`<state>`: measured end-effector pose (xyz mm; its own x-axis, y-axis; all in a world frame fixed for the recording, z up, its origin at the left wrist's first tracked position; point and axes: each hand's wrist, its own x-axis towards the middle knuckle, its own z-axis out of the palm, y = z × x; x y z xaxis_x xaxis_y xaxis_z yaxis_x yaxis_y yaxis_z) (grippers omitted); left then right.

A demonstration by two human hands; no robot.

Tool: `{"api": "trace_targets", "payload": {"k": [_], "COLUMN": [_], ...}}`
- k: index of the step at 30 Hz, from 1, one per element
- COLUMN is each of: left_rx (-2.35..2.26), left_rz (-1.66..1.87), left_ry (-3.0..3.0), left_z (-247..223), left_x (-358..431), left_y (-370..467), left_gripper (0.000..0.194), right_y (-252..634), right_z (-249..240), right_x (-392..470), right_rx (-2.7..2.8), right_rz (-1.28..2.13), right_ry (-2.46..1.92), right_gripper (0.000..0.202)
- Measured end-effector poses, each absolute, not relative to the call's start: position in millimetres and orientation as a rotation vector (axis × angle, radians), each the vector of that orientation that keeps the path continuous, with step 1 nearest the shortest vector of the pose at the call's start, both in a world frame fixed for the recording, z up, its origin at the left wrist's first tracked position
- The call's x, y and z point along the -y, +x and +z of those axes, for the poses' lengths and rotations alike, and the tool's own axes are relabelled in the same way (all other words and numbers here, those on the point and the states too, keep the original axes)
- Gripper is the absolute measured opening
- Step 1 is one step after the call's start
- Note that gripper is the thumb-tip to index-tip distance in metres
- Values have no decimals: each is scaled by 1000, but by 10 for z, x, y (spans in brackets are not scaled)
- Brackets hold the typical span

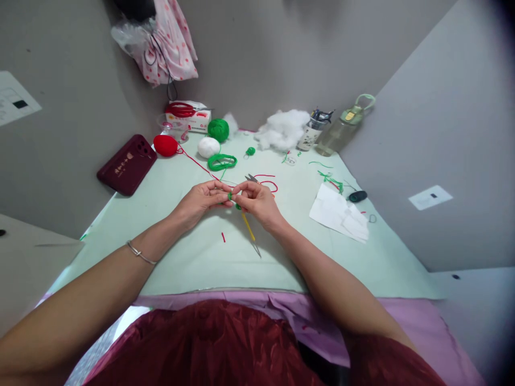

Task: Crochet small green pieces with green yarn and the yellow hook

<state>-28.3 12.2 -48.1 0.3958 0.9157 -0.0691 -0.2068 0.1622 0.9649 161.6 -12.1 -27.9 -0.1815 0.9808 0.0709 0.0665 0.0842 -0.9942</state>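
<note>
Between the fingertips of both hands is a small green piece of yarn work, mostly covered by the fingers. My left hand pinches it from the left; my right hand grips it from the right, thumb and forefinger closed. Below my right hand, a crochet hook with a yellow handle points toward the table's front edge. Scissors lie just beyond the right hand, partly hidden by it, near a loop of red yarn. A short red yarn scrap rests nearer to me.
Behind my hands are a red yarn ball, a white ball, a green yarn ball, a green yarn skein and white stuffing. A phone stands left; a bottle and paper are right.
</note>
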Motion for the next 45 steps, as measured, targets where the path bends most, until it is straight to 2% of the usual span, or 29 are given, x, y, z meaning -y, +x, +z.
{"api": "trace_targets", "payload": {"k": [11, 14, 20, 28, 38, 45], "left_rx": [-823, -857, -909, -968, -936, -977], "left_rz": [930, 947, 998, 1161, 833, 748], "left_ry": [1150, 1159, 1201, 1295, 1463, 1531], "left_z": [-521, -511, -442, -413, -421, -373], "left_x": [-107, -120, -149, -324, -294, -214], "left_y": [-264, -271, -303, -489, -510, -443], "left_gripper": [35, 34, 36, 37, 28, 24], "right_y": [1595, 1595, 1641, 1736, 1865, 1885], "right_z": [-350, -334, -340, -291, -337, -336], "right_x": [135, 140, 95, 51, -56, -48], "right_rx": [1519, 1537, 1586, 1557, 1420, 1531], "right_rz": [1091, 1086, 1159, 1234, 1226, 1087], "right_ry": [-1200, -1207, -1212, -1182, -1252, -1313], "right_gripper": [6, 8, 28, 27, 30, 25]}}
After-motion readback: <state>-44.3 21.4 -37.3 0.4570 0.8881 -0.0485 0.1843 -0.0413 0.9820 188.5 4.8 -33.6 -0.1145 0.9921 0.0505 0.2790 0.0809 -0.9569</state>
